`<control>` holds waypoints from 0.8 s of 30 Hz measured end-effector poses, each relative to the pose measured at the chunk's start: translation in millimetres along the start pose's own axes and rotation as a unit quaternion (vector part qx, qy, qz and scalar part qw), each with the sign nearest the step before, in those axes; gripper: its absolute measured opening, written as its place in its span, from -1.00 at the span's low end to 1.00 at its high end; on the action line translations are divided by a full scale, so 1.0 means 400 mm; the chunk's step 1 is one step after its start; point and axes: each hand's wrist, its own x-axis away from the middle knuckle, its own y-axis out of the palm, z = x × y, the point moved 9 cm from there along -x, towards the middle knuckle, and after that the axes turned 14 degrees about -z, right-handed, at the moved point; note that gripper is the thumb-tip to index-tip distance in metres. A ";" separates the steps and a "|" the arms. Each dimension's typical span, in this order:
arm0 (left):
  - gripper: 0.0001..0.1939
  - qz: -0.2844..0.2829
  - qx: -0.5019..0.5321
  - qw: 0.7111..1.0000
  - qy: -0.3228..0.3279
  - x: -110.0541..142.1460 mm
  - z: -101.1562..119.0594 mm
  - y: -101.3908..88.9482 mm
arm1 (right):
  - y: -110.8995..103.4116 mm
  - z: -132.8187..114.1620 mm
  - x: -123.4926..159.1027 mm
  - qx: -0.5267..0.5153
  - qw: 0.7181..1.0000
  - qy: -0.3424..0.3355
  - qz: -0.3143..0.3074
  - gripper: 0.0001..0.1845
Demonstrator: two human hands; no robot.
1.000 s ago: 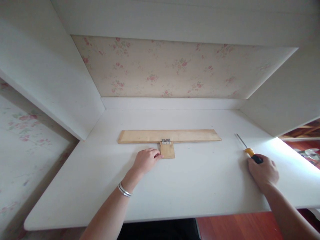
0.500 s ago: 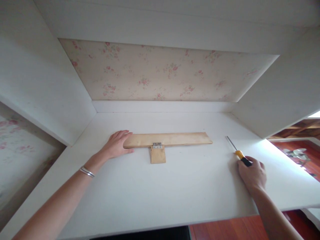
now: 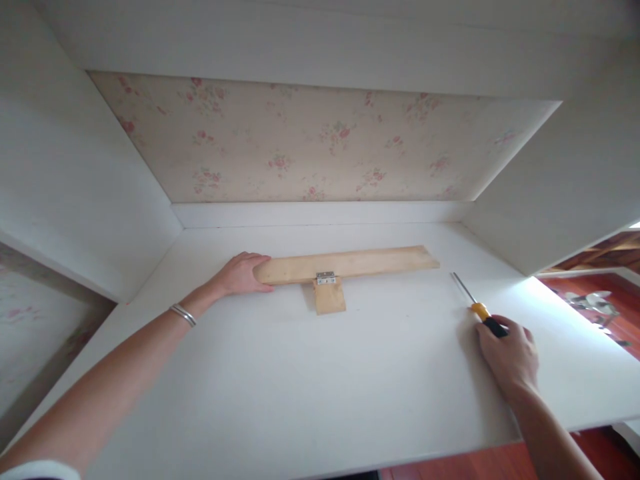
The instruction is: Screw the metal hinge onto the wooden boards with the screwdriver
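My left hand [image 3: 243, 273] grips the left end of a long wooden board [image 3: 370, 260], thumb on the near edge and fingers over the far one. Midway along the board's near edge, a small metal hinge [image 3: 327, 277] joins it to a short square wooden piece [image 3: 330, 297]. A shadow shows beside that short piece. To the right of the board, my right hand [image 3: 511, 353] is closed around the yellow and black handle of a screwdriver [image 3: 481, 311]. Its metal shaft points away to the upper left, apart from the board.
The white desktop [image 3: 280, 387] lies under both hands, with white side panels [image 3: 555, 173] left and right. Floral wallpaper [image 3: 310, 147] covers the wall behind, above a low white strip [image 3: 320, 213]. Reddish flooring [image 3: 450, 463] shows beyond the front edge.
My left hand has shifted the board to the right and farther back, its right end now tilted away. The hinged piece moved along with it. My right hand and the screwdriver stayed nearly still.
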 end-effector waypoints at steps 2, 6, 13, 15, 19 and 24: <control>-0.21 0.022 0.003 1.000 0.002 -0.056 0.033 -0.023 | 0.002 0.003 -0.004 0.002 1.000 0.003 -0.002 -0.46; -0.23 0.047 0.003 0.999 0.001 -0.194 0.129 -0.072 | 0.008 0.011 -0.012 -0.004 1.000 0.008 -0.008 -0.48; -0.29 0.026 -0.006 1.000 0.010 -0.450 0.316 -0.080 | 0.001 0.007 -0.009 -0.043 0.998 -0.031 0.012 -0.47; -0.29 0.018 -0.005 1.000 0.011 -0.513 0.360 -0.068 | 0.000 0.001 -0.006 -0.049 0.998 -0.036 0.014 -0.46; -0.28 0.003 -0.003 1.000 0.014 -0.607 0.431 -0.041 | -0.003 -0.009 -0.001 -0.056 0.998 -0.028 0.017 -0.44; -0.32 -0.005 0.001 1.000 0.010 -0.670 0.467 0.001 | -0.011 -0.003 0.000 -0.075 0.997 -0.011 0.032 -0.37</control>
